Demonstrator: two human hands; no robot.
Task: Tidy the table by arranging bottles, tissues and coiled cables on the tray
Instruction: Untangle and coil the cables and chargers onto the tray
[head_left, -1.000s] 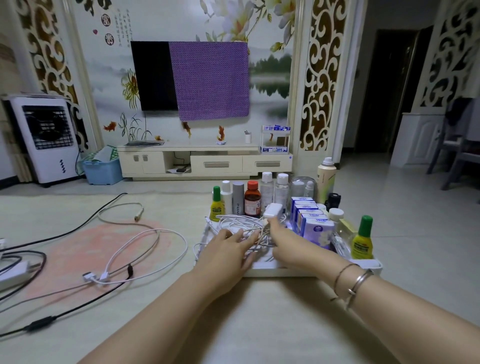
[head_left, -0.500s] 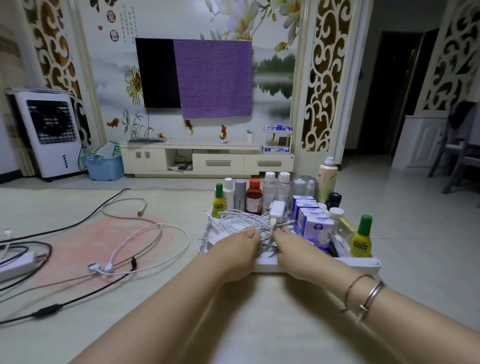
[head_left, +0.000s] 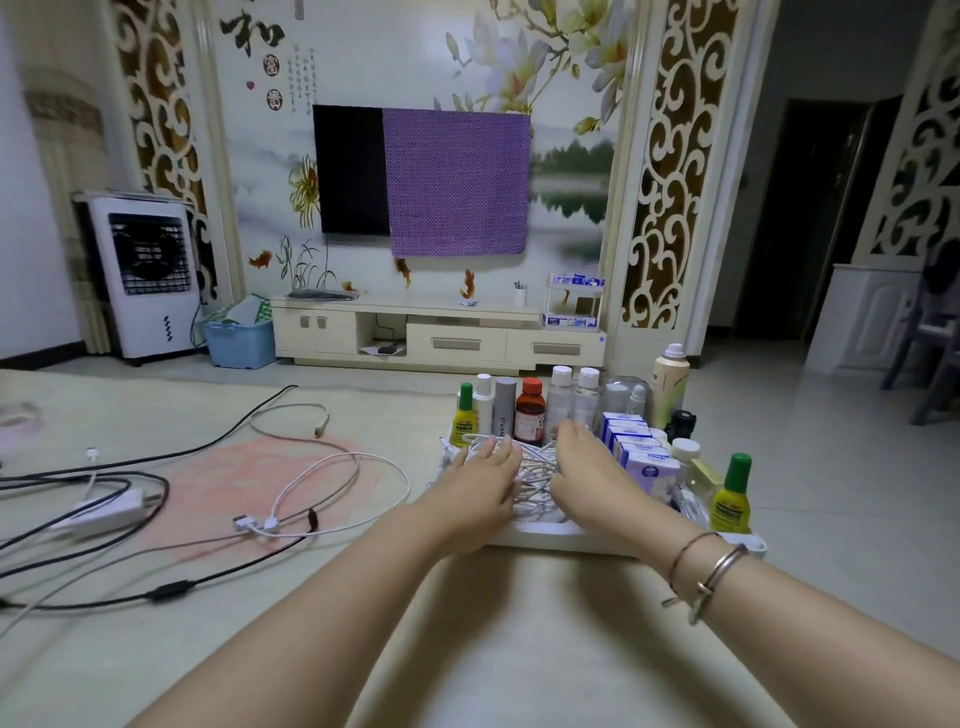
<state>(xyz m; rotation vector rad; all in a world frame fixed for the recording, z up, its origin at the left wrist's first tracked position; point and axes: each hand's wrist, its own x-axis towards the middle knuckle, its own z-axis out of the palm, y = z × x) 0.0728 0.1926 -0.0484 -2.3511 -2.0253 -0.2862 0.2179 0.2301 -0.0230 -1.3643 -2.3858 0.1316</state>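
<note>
2 hands, left hand (head_left: 480, 475) and right hand (head_left: 584, 467), pressing flat, grip released, on coiled white cables (head_left: 532, 467) in white tray (head_left: 566, 535) beside tissue packs (head_left: 644, 457).

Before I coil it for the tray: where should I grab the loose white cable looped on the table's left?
Pinch the white cable at its connector ends, coming from above. They lie flat and bunched together at the loop's near left, giving a firm start for coiling.
</note>
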